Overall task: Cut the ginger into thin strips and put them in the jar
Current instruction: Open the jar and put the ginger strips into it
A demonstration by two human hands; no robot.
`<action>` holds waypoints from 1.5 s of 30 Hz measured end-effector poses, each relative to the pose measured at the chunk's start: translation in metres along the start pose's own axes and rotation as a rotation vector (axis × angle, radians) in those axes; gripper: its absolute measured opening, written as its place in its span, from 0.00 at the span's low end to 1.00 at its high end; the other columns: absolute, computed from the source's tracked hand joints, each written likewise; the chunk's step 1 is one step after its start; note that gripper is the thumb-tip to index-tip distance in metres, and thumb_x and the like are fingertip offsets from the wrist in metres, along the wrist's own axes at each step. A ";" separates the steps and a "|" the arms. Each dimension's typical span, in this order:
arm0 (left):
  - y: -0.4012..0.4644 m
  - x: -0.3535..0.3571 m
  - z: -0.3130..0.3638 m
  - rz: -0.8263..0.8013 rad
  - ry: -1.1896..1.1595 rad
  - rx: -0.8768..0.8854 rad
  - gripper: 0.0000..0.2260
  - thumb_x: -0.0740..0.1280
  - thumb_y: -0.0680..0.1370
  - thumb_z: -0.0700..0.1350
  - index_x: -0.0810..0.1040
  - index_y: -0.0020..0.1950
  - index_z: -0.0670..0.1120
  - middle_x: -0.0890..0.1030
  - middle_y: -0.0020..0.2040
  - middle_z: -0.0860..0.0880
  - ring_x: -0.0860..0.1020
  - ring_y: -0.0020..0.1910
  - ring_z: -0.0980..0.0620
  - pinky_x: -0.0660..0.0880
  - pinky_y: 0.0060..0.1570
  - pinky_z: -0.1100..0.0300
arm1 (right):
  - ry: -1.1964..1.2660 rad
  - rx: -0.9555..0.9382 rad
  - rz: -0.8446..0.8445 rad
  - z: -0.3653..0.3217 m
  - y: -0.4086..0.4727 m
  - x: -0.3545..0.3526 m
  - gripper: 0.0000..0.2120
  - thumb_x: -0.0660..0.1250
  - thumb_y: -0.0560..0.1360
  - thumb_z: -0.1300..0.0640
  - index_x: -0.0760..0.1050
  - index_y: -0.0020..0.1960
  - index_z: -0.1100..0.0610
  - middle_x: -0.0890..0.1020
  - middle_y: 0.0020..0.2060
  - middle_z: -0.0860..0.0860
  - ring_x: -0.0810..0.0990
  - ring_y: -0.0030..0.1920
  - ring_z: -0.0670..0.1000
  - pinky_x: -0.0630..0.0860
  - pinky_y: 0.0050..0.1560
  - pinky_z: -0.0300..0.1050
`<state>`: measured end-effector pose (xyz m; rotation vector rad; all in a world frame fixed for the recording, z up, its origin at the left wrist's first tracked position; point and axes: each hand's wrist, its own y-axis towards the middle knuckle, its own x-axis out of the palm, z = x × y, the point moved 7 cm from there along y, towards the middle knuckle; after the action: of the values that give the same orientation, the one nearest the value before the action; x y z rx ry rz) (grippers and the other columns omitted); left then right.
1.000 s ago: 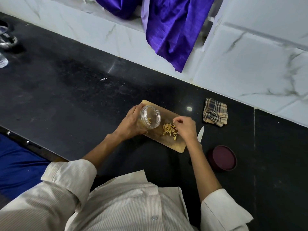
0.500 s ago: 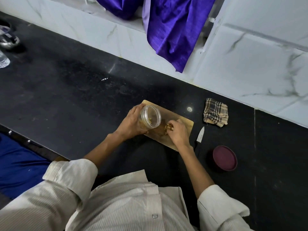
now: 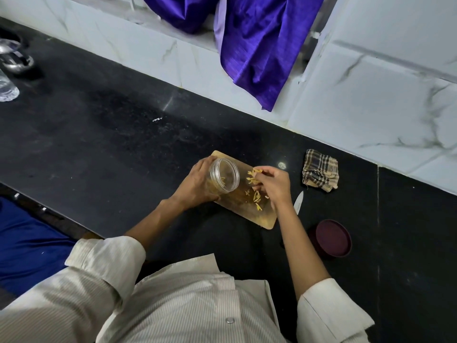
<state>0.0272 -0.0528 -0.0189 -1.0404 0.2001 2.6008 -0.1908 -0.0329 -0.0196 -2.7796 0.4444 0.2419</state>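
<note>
Fingers (image 3: 262,172) of the right hand (image 3: 274,185) pinch a small tuft of ginger strips (image 3: 254,172) just beside the mouth of the jar (image 3: 223,179). The left hand (image 3: 195,186) wraps round the clear jar, tilting it over the cutting board (image 3: 257,214) — a few strips already lie inside. More strips are scattered on the board under the right hand. They look light, limp and slightly sticky — best gathered in loose pinches from above. A knife (image 3: 298,202) and a maroon lid (image 3: 332,238) rest on the dark bench (image 3: 99,144).
</note>
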 end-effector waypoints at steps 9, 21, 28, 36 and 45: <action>0.000 0.000 0.001 0.001 -0.002 0.011 0.48 0.81 0.62 0.45 0.57 0.75 0.46 0.63 0.72 0.47 0.63 0.71 0.48 0.64 0.66 0.55 | -0.450 -0.201 -0.180 -0.046 -0.014 0.058 0.11 0.67 0.79 0.59 0.81 0.60 0.58 0.85 0.48 0.51 0.84 0.42 0.48 0.82 0.40 0.41; 0.000 0.000 -0.004 0.030 -0.010 -0.017 0.48 0.81 0.62 0.46 0.57 0.75 0.48 0.62 0.73 0.50 0.62 0.72 0.51 0.62 0.65 0.57 | -0.728 0.121 0.019 0.041 -0.004 -0.037 0.14 0.56 0.71 0.72 0.71 0.32 0.59 0.75 0.35 0.55 0.76 0.43 0.58 0.69 0.42 0.49; 0.000 0.001 -0.001 0.031 -0.007 -0.012 0.48 0.81 0.62 0.45 0.57 0.75 0.47 0.62 0.72 0.49 0.62 0.71 0.50 0.62 0.63 0.60 | -0.679 0.021 -0.079 0.032 -0.008 0.006 0.16 0.56 0.78 0.70 0.80 0.58 0.65 0.82 0.58 0.58 0.79 0.60 0.56 0.73 0.62 0.49; -0.002 0.000 0.000 0.030 0.000 -0.007 0.48 0.81 0.62 0.45 0.58 0.75 0.47 0.63 0.72 0.49 0.62 0.71 0.49 0.65 0.65 0.57 | -0.917 -0.166 -0.088 0.015 0.018 0.001 0.19 0.59 0.80 0.66 0.74 0.69 0.60 0.73 0.68 0.57 0.73 0.68 0.57 0.68 0.69 0.49; 0.000 -0.001 0.002 0.033 0.014 0.005 0.47 0.80 0.62 0.46 0.58 0.75 0.47 0.64 0.71 0.49 0.63 0.71 0.50 0.66 0.65 0.53 | -1.089 -0.456 -0.290 0.040 -0.030 0.025 0.26 0.57 0.77 0.71 0.68 0.74 0.60 0.69 0.68 0.54 0.69 0.67 0.56 0.66 0.68 0.46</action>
<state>0.0269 -0.0521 -0.0173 -1.0628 0.2297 2.6215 -0.1624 0.0007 -0.0542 -2.5228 -0.3223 1.8021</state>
